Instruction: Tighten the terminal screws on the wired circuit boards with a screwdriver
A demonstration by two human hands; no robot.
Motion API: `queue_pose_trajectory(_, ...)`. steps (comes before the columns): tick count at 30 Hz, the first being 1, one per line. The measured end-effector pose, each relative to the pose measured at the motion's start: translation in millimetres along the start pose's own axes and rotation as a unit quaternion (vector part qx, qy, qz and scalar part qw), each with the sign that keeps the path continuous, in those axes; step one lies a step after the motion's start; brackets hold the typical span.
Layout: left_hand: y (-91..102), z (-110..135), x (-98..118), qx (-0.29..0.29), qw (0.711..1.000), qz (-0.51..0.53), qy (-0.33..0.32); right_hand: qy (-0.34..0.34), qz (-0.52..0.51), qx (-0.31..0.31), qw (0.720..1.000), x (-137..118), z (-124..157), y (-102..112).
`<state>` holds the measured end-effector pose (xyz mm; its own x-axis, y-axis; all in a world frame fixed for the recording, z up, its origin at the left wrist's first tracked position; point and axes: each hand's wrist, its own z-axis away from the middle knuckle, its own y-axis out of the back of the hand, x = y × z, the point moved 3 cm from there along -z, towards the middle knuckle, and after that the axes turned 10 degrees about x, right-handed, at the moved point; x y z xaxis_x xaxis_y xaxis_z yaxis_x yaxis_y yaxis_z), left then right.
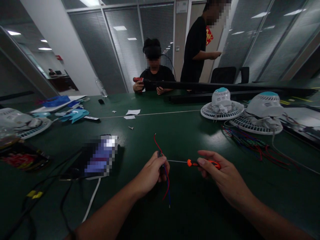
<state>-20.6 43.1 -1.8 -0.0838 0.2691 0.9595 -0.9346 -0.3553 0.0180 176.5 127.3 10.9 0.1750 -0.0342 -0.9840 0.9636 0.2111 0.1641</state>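
Between the fingers of my left hand (155,167) is a small dark part, mostly covered by the thumb, with red and blue wires (168,183) hanging below it and a red wire (157,141) sticking up above. My right hand (220,173) is closed around the orange and black handle of a screwdriver (192,163). Its thin shaft points left and meets the part in my left hand; the tip is hidden there. Both hands are above the dark green table (140,140).
White fan-like units (222,108) stand on the right, beside a bundle of wired boards (250,141). On the left are a lit phone (101,158), black cables and a dark package (22,153). Paper scraps (133,112) lie ahead. Across the table sits a person (153,71) holding a red tool.
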Motion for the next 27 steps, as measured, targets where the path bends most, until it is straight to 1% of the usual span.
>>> queue_pose_trajectory(2, 2.5, 0.1, 2.5, 0.007, 1.0, -0.013, 0.004, 0.0, 0.005, -0.002, 1.0, 0.1, 0.4, -1.1)
queue_pose_trajectory(5, 5.1, -1.9, 3.8, -0.001, 1.0, -0.02, -0.011, 0.001, 0.01, -0.005, 1.0, -0.4, 1.5, -1.8)
queue_pose_trajectory(10, 8.2, -7.3, 2.8, -0.01, 1.0, 0.022, -0.011, 0.001, 0.012, -0.001, 1.0, -2.3, 2.0, 0.1)
queue_pose_trajectory(12, 9.6, -8.0, 3.5, -0.009, 1.0, 0.02, -0.006, 0.0, 0.013, -0.002, 1.0, -2.7, 1.7, 0.6)
queue_pose_trajectory(15, 11.5, -7.9, 5.7, -0.009, 1.0, -0.016, -0.006, 0.0, 0.013, -0.005, 1.0, -2.1, 1.4, 0.6)
queue_pose_trajectory(18, 12.1, -7.7, 10.5, 0.005, 0.998, -0.059, -0.016, -0.001, 0.009, -0.01, 1.0, -0.9, 1.4, 0.1)
queue_pose_trajectory(22, 9.4, -11.8, 25.0, 0.025, 0.99, -0.131, -0.038, -0.004, 0.002, -0.026, 1.0, 1.1, -1.0, -2.1)
queue_pose_trajectory(25, 8.0, -24.7, 40.6, 0.026, 0.981, -0.189, -0.044, -0.009, -0.002, -0.032, 0.999, 3.4, -7.9, -6.8)
queue_pose_trajectory(27, 9.6, -40.5, 51.1, 0.02, 0.964, -0.256, -0.062, -0.014, -0.005, -0.028, 0.999, 5.2, -14.3, -11.6)
